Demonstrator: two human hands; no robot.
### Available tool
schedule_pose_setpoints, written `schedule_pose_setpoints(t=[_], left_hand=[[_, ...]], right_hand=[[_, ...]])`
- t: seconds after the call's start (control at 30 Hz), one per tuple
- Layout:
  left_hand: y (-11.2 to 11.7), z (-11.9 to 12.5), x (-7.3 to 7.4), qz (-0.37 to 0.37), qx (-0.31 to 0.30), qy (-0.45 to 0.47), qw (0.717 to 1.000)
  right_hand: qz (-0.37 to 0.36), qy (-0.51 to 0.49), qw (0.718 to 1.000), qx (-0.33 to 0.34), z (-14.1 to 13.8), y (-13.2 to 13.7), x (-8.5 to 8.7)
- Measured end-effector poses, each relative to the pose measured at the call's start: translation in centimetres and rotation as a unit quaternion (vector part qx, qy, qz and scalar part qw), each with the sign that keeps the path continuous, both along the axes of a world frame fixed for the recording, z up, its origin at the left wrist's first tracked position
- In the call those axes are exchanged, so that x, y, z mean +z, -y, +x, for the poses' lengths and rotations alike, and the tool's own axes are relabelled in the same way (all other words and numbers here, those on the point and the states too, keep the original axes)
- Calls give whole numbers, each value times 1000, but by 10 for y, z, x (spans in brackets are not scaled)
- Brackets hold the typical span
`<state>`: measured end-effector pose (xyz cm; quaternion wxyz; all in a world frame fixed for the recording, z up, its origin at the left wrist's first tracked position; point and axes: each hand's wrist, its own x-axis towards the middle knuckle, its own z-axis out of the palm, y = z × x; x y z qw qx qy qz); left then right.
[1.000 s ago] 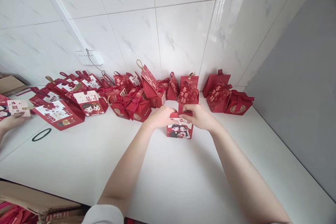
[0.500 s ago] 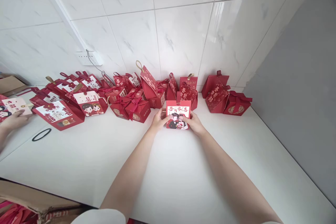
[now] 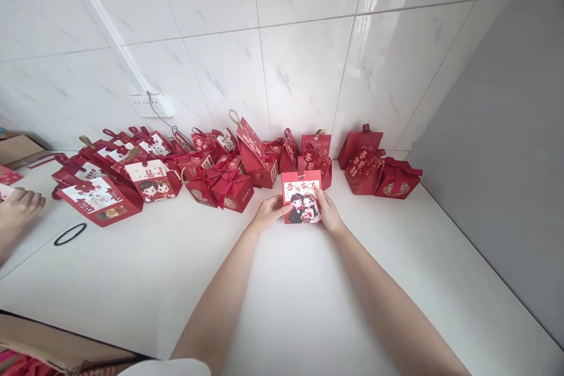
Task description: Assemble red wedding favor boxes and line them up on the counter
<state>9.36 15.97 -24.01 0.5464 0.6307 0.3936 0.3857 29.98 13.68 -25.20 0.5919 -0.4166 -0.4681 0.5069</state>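
Observation:
Between my hands is a red and white gift box [image 3: 302, 202] with a cartoon couple on its front and a ribbon loop on top. My left hand [image 3: 269, 212] grips its left side, thumb on the front. On the right side, my right hand [image 3: 328, 211] holds it with the thumb near the upper edge. Just behind stands a red patterned gift box [image 3: 318, 163], partly covered by the held one. Left of my left hand sit red boxes with ribbon bows [image 3: 232, 189].
More red gift boxes [image 3: 94, 198] line the tiled wall at left, others [image 3: 399, 179] at right. A black ring [image 3: 70, 234] lies on the white table [image 3: 185, 282]. Another person's hand [image 3: 21, 210] is at far left. A cardboard box [image 3: 57, 343] fills the lower left.
My right thumb has moved up the front of the gift box, and more of the printed couple shows. The other person's hand has shifted left with its card. The view has tilted slightly up.

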Motion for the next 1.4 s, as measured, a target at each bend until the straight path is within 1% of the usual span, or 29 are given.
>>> schedule_pose_setpoints(t=[0.1,0.2,0.33,0.6,0.73,0.87,0.9,0.93,1.03,1.07,1.1,1.13,1.23,1.3,1.4], left_hand=[[2,0,4,-13,-4,-3,1000],[3,-1,8,-18,-14,-11,1000],[4,-3,9,-26,-23,-7,999],[0,-4,3,-35,-30,-2,999],[1,-3,5,-48,-26,12,998],[3,1,6,-35,-30,47,998],[3,2,5,-30,-18,60,998],[2,4,3,-24,8,71,997],[0,8,-3,9,124,68,990],[-1,10,-5,18,147,55,987],[-1,11,-5,26,155,45,987],[0,12,-5,29,150,43,987],[3,14,0,24,115,69,991],[5,14,5,17,107,85,990],[7,13,9,10,97,102,990]], right_hand=[[2,50,998,-25,1,1,1],[1,66,997,-28,3,1,1],[-8,47,999,-14,4,0,1],[-33,11,999,5,5,1,3],[-26,-12,999,18,5,1,4],[-12,-3,1000,23,4,1,4],[-9,8,1000,10,3,0,2],[-5,21,1000,-13,3,-1,1],[11,45,993,-105,3,-5,-5],[15,48,992,-119,3,-6,-7],[18,51,992,-115,3,-7,-8],[19,54,994,-94,3,-7,-9],[28,38,999,25,4,-4,-5],[42,10,995,89,4,-1,-1],[43,-9,990,137,6,1,5]])
